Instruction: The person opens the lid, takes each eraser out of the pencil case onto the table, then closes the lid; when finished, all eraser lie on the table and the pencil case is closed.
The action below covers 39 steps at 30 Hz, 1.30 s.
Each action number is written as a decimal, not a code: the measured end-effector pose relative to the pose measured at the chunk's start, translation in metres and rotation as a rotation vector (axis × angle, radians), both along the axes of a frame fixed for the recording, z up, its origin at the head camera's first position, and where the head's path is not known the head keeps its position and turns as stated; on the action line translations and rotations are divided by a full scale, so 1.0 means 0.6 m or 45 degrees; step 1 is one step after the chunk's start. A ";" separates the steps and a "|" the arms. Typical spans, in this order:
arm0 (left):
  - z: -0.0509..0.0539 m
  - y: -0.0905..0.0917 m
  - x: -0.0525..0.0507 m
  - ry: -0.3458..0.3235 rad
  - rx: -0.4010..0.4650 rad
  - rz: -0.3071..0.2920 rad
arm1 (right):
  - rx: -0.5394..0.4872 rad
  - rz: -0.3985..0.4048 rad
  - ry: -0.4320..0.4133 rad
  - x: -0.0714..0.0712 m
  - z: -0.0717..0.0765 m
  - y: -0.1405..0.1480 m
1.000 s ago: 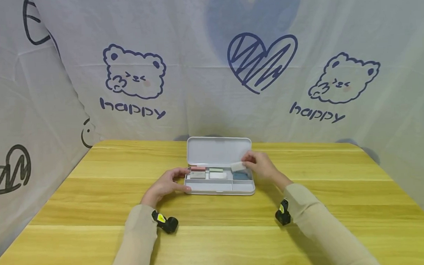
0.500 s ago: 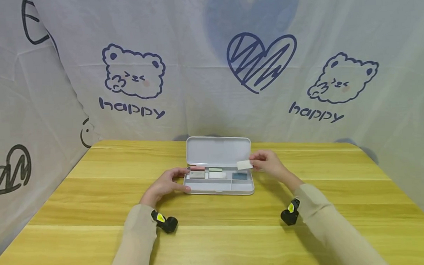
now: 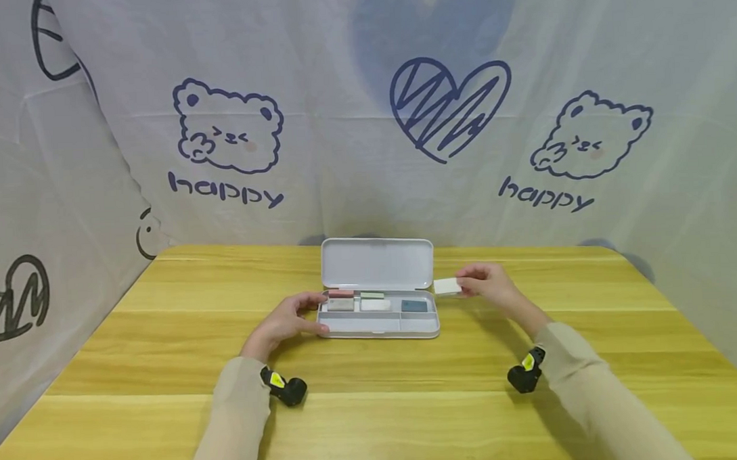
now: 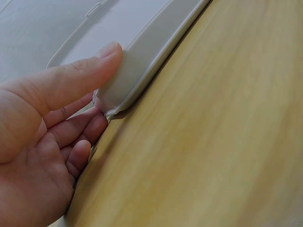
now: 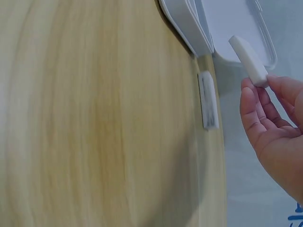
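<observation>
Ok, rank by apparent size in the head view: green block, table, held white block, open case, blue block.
1. Table
2. Open case
3. Held white block and blue block: too alike to rank, the white one partly covered
4. Green block

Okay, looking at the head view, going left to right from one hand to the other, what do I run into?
Left hand, grey block, middle white block, dark blue block, held white block, right hand.
</observation>
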<state>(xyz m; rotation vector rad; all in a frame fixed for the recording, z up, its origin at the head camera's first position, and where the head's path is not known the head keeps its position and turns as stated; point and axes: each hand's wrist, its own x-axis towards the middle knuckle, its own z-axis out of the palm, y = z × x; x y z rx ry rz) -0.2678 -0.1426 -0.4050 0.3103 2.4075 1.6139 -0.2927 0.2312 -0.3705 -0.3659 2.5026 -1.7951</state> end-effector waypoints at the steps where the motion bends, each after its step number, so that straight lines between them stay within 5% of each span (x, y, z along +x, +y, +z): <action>1: 0.000 0.000 0.000 -0.003 0.001 0.001 | -0.002 -0.008 -0.004 0.000 -0.001 0.004; 18: 0.001 -0.003 0.002 0.022 0.002 -0.020 | -0.021 -0.075 -0.060 -0.004 -0.005 0.059; 39: 0.000 -0.003 0.001 0.053 0.016 -0.038 | -0.152 -0.159 -0.303 -0.019 -0.020 0.096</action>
